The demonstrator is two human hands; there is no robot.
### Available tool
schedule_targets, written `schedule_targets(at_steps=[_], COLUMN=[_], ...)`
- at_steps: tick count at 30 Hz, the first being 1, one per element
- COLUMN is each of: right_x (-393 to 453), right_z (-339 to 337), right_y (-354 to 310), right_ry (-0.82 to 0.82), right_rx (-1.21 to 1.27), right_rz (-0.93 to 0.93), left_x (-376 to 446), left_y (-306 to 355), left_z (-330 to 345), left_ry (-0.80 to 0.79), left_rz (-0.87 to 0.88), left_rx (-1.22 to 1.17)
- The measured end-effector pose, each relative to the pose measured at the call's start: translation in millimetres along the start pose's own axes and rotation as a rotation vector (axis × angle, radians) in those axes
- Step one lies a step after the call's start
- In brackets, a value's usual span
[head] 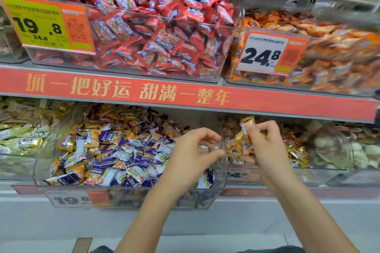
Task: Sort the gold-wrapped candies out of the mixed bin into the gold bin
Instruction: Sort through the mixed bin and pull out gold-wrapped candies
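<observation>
Gold foil crinkles between the thumb and fingertips of my right hand point(265, 141), which pinches a gold-wrapped candy point(246, 127) upright above the gold bin point(267, 150). That bin sits on the lower shelf, just to the right of the mixed bin point(131, 189), and holds a heap of the same gold and orange wrappers. Lower fingers of the same hand seem to curl around more gold pieces, though I cannot tell how many.

My left hand point(193, 154) hangs over the right end of the mixed bin, fingers loosely curled toward the thumb with a gap between them, holding nothing that I can see. Its fingertips lie close to the clear wall dividing the two bins. Under it, the mixed bin is a clear plastic tub full of purple, white and orange-gold candies jumbled together.

Left of the mixed bin lies a bin of pale gold wrappers point(22, 129). A red banner point(185, 96) with gold lettering runs along the shelf edge above my hands. On the upper shelf stand a bin of red candies point(144, 26) with a green and orange price tag point(47, 24), and a bin of orange ones point(329, 57) tagged 24.8.
</observation>
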State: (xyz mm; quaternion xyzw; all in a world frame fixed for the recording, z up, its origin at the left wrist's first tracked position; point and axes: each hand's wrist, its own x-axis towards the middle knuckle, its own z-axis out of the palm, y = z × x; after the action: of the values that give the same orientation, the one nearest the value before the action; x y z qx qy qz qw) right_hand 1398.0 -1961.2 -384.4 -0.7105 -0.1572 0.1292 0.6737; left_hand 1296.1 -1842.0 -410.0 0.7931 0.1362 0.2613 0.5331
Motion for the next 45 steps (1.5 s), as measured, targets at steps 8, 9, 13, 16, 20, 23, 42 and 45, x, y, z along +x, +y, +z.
schedule_targets(at_steps=[8, 9, 13, 16, 20, 23, 42, 45], right_x=[56, 49, -4, -9, 34, 70, 42, 47], right_z=[-67, -63, -12, 47, 123, 158, 206, 194], right_y=[30, 28, 11, 10, 6, 15, 27, 25], right_ry=[-0.232, -0.170, -0.128, -0.422, -0.576, -0.691, -0.930, -0.826], right_rx=[-0.886, -0.858, -0.688, -0.796, -1.049, -1.261, -0.938, -0.752], right_rz=[-0.101, -0.193, -0.574, -0.658, -0.488, -0.310, -0.336, -0.244], left_x=[-5, -8, -17, -24, -32, -35, -66, -64], left_y=[-13, -16, -29, -39, -44, -45, -48, -53], left_z=[-72, -84, -109, -116, -125, -138, -188, -188], left_ry=[0.001, 0.033, 0.151, 0.181, 0.171, 0.236, 0.499, 0.360], left_rz=[-0.005, -0.026, -0.074, -0.116, -0.142, -0.149, -0.103, -0.137], left_rx=[0.571, 0.610, 0.635, 0.592, 0.608, 0.606, 0.534, 0.643])
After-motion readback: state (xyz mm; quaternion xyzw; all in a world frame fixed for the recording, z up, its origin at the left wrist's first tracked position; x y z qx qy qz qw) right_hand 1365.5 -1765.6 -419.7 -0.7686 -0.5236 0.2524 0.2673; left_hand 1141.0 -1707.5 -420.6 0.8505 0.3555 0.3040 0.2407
